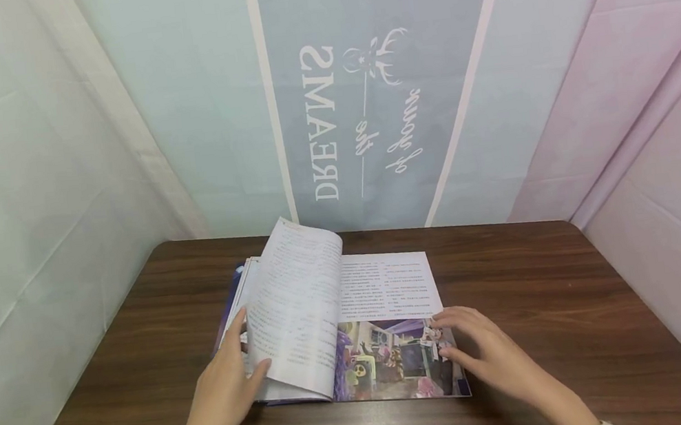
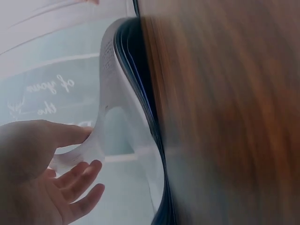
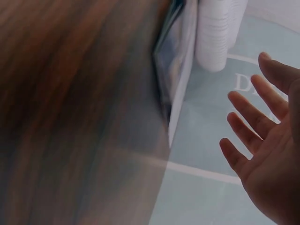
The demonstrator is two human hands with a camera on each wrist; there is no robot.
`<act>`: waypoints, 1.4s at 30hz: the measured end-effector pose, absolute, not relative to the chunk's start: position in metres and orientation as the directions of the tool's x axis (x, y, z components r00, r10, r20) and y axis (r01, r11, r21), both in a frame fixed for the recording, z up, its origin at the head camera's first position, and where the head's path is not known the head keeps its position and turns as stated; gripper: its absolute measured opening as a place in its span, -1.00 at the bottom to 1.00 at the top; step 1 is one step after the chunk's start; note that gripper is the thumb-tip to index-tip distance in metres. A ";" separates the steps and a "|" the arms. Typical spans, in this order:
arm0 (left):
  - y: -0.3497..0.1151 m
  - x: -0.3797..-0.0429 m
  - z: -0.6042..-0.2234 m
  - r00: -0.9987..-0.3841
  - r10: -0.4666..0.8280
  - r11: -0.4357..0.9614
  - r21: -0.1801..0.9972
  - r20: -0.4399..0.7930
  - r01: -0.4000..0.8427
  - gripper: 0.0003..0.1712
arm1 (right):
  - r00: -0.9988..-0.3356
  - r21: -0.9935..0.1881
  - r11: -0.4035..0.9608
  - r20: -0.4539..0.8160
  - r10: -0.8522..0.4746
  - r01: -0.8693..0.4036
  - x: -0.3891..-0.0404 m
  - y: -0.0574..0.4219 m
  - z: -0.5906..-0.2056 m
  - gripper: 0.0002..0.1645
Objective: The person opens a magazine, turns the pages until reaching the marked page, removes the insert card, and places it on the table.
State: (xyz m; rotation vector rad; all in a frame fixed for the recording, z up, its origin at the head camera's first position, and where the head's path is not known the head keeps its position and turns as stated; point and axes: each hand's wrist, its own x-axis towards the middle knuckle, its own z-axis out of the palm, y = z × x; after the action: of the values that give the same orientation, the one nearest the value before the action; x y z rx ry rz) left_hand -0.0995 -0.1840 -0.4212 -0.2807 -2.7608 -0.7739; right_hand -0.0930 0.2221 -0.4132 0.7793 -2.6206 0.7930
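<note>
An open book (image 1: 386, 287) lies on the table. One page (image 1: 296, 300) is lifted and curves over toward the left side of the book. My left hand (image 1: 226, 373) pinches that page by its edge, thumb in front and fingers behind; in the left wrist view the page (image 2: 110, 101) bows upward from the stack. My right hand (image 1: 485, 343) is at the right edge of the book, over a colour picture (image 1: 393, 359). In the right wrist view the fingers of the right hand (image 3: 267, 126) are spread and hold nothing.
The book rests on a dark wooden table (image 1: 575, 312). Behind the table hangs a blue-grey cloth (image 1: 380, 111) with mirrored lettering, and pale cloth walls (image 1: 30, 169) stand to the sides.
</note>
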 end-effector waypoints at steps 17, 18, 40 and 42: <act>-0.224 -0.098 -0.435 -0.980 0.150 0.879 0.436 0.128 0.192 0.05 | -0.862 -0.406 0.762 0.193 -0.469 -0.505 -0.087 0.252 -0.429 -0.41; -0.226 -0.098 -0.437 -0.979 0.159 0.882 0.429 0.123 0.197 0.02 | -0.864 -0.401 0.767 0.185 -0.468 -0.501 -0.087 0.253 -0.430 -0.40; -0.253 -0.109 -0.452 -0.951 0.303 0.897 0.320 0.054 0.304 -0.25 | -0.880 -0.425 0.785 0.060 -0.472 -0.450 -0.088 0.261 -0.441 -0.28; -0.255 -0.111 -0.453 -0.948 0.317 0.897 0.314 0.035 0.312 -0.26 | -0.883 -0.431 0.789 0.045 -0.466 -0.438 -0.088 0.261 -0.441 -0.28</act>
State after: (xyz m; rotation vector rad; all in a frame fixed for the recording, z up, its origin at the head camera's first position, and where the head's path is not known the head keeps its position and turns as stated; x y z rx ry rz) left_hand -0.1110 -0.2555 -0.4525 -0.5098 -3.0763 -0.5040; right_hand -0.0885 0.2607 -0.4411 0.7675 -3.0309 0.7059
